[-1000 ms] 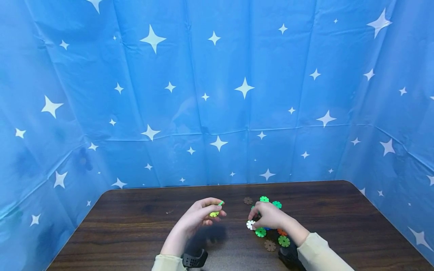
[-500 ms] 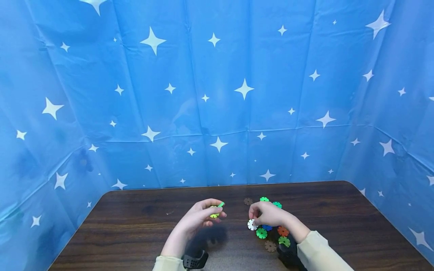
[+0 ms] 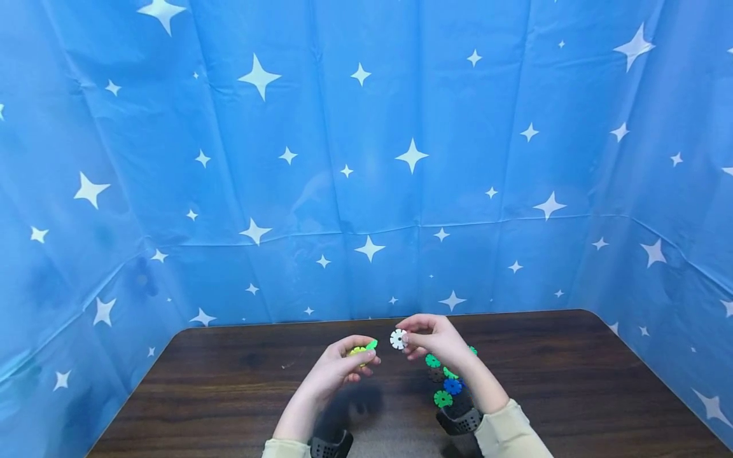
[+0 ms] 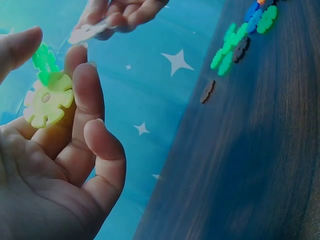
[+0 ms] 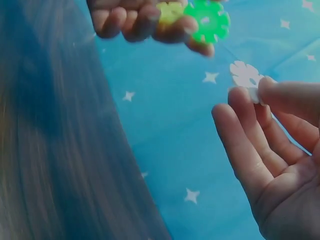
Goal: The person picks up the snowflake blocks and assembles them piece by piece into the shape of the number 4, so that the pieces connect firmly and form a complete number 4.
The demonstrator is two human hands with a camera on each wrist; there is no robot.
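My left hand point(image 3: 338, 366) holds two interlocking snowflake discs, a yellow one point(image 4: 47, 102) and a green one point(image 4: 45, 62). They are joined at an angle, the green disc standing out from the yellow one's edge. Thumb and fingers of my right hand point(image 3: 443, 340) pinch a white snowflake disc point(image 3: 397, 339), whose notched rim faces the left hand. Both hands are raised over the table, a small gap between the white disc and the green one. In the right wrist view the white disc point(image 5: 246, 75) shows its centre hole, and part of it is hidden by the thumb.
Several loose discs lie on the dark wooden table point(image 3: 229, 388) below the right forearm, among them a blue disc point(image 3: 452, 386) and a green disc point(image 3: 443, 399). A brown disc point(image 4: 208, 92) lies nearest the table's far edge. A blue star-patterned curtain point(image 3: 321, 191) surrounds the table.
The right hand has lifted the white disc off the group of discs and brought it up and leftward, close to the left hand. The left hand has barely moved, still holding its joined discs.
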